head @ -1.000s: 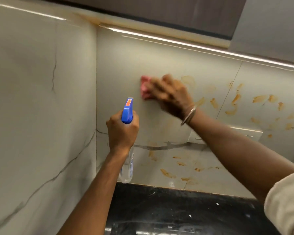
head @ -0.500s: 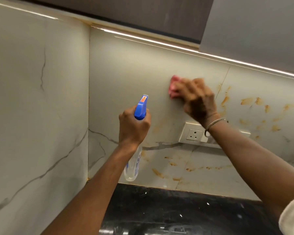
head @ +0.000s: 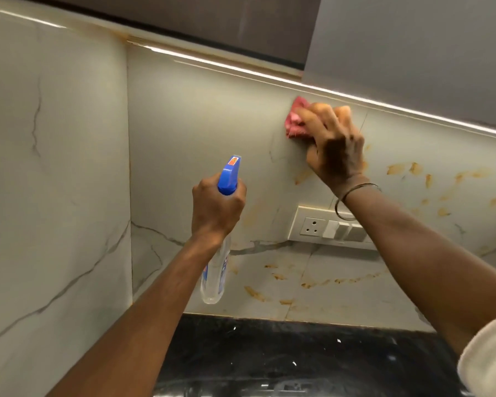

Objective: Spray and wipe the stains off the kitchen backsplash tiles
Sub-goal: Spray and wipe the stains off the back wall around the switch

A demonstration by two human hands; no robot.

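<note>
Pink cloth [head: 294,124] sits high on the backsplash tiles [head: 201,116], just under the light strip, where my right hand [head: 335,147] grips it with bent fingers and presses it to the tile, left of most orange-brown stains [head: 401,169]. My left hand [head: 216,207] is clamped round the neck of the spray bottle [head: 228,176], blue head up, nozzle toward the far wall. The socket plate [head: 312,226] is below my right wrist, above the black bench [head: 269,353].
</note>
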